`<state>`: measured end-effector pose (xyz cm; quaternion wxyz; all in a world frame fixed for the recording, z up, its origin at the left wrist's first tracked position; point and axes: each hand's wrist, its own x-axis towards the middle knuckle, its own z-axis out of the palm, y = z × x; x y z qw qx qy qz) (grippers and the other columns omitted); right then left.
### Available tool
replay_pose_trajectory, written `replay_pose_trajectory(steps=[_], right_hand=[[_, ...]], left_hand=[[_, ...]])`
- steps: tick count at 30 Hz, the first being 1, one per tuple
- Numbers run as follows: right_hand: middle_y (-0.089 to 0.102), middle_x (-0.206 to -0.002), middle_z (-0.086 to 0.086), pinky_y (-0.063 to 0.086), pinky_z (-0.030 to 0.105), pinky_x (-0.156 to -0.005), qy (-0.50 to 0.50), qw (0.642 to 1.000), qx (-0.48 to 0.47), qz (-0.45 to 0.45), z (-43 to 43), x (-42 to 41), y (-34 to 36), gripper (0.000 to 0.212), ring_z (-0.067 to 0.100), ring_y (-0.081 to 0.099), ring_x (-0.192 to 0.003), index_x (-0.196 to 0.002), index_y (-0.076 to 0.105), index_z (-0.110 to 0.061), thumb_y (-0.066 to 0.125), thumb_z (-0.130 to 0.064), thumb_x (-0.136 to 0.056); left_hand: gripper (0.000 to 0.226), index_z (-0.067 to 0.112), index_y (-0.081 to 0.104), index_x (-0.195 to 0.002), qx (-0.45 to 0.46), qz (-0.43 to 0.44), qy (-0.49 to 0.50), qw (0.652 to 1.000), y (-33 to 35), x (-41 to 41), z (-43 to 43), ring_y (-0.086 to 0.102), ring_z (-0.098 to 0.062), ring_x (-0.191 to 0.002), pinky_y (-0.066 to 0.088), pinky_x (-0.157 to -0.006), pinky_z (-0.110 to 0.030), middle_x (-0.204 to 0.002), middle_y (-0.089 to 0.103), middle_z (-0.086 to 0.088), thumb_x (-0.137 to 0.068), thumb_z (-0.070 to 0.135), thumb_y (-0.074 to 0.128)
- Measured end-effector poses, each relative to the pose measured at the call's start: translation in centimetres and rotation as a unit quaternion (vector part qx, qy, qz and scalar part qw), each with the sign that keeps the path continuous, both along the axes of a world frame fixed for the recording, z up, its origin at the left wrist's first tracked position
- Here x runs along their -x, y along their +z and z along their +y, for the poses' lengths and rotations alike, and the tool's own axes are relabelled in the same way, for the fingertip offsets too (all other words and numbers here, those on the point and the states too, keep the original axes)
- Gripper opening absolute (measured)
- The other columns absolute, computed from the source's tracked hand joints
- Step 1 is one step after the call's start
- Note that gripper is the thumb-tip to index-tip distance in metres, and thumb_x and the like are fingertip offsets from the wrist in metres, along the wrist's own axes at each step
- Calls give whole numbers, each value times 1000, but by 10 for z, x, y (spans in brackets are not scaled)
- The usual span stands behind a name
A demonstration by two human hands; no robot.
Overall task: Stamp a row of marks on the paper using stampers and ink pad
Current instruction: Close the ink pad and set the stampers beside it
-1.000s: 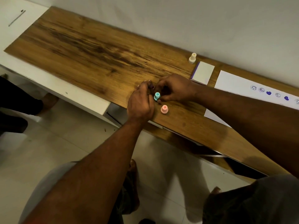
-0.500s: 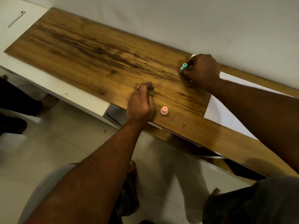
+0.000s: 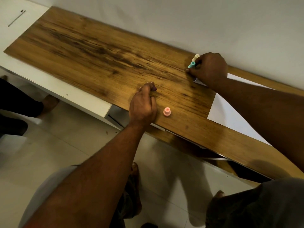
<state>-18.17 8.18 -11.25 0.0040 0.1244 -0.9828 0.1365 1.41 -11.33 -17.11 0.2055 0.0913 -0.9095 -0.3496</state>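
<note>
My right hand [image 3: 208,69] is closed around a teal stamper [image 3: 191,64] at the back of the wooden table, over the spot where the ink pad lay; only a white corner of the pad [image 3: 198,81] shows under the hand. A cream stamper [image 3: 196,57] stands just behind the teal one. My left hand [image 3: 142,104] rests on the wood with its fingers curled in; whether it holds something small is hidden. A pink stamper [image 3: 166,111] stands upright just right of that hand. The white paper [image 3: 230,112] lies to the right, mostly under my right forearm.
The wooden table top [image 3: 98,51] runs along a white wall. A white surface [image 3: 19,18] with a dark line adjoins it at the far left. Its front edge drops to a tiled floor [image 3: 49,153], where my feet and another person's foot [image 3: 49,102] show.
My right hand carried the teal stamper from beside my left hand to the back of the table, over the ink pad, and has lowered slightly. The left hand has stayed put.
</note>
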Motion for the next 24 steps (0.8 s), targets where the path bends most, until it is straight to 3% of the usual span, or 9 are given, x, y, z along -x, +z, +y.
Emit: replay_pose_trajectory(steps=[5,12,15,18,21,24], right_hand=[[75,-105,5,47,31,-72,0,1000,0,-4,0,-2,2,60,24,69,-98,-115,76,-17,77,-65,-80],[76,-111,2,53,33,-81,7,999,45,25,6,-4,9,58,20,68,-102,-117,78,-22,76,-66,-79],[75,-96,-4,50,29,-73,23,991,103,77,11,-12,25,59,15,68,-91,-111,78,-27,71,-75,-77],[72,-89,-7,54,32,-70,167,972,162,23,15,-39,36,54,11,66,-81,-106,77,-29,69,-76,-79],[69,-115,-8,56,30,-79,335,935,71,-94,16,-82,28,65,10,64,-102,-122,70,-31,63,-79,-80],[64,-129,-10,57,30,-84,373,920,27,-118,13,-107,8,69,9,60,-111,-135,62,-30,63,-75,-82]], left_hand=[[32,18,55,-126,-6,-4,-6,1000,0,0,0,61,-12,-101,41,-93,-26,-118,69,-1,-95,18,47],[32,18,56,-128,-3,-3,1,1000,-3,0,-1,53,-1,-94,39,-89,-23,-116,68,0,-96,18,49],[31,18,55,-127,2,-5,4,1000,-3,0,-1,51,-1,-89,38,-85,-23,-110,67,0,-97,17,50],[29,19,55,-126,-8,-13,4,1000,0,0,-1,57,-11,-89,44,-86,-31,-107,67,-1,-97,19,49],[30,18,55,-125,-3,-19,-4,1000,4,-2,1,61,-17,-91,50,-90,-40,-109,67,-2,-96,21,47],[32,18,55,-127,2,-30,-2,1000,5,-3,0,62,-18,-95,50,-94,-45,-114,67,-2,-97,21,47]])
